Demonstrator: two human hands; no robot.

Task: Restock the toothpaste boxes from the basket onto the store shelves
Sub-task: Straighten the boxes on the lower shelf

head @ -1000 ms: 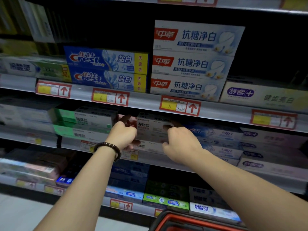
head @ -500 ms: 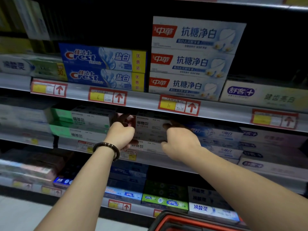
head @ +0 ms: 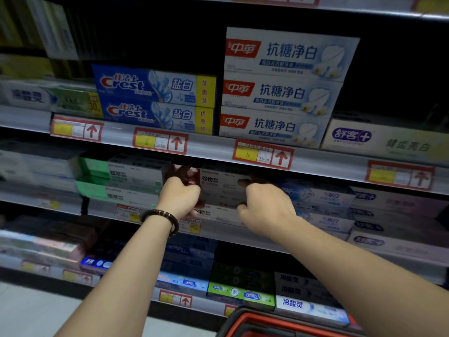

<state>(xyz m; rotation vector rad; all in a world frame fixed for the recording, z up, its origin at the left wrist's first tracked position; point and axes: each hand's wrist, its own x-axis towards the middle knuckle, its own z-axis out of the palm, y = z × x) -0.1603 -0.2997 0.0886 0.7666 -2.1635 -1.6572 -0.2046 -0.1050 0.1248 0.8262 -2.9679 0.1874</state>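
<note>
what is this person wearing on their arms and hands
No sleeves show: the left arm and right arm are bare to the frame edge. No gloves on the left hand or right hand, and no rings that I can make out. The only thing worn is a bracelet of dark round beads, a few lighter ones among them, on the left wrist.

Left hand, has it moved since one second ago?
No, not noticeably. The left hand stays on the left end of the white box, still below and right of the yellow price tag marked 6.
</note>
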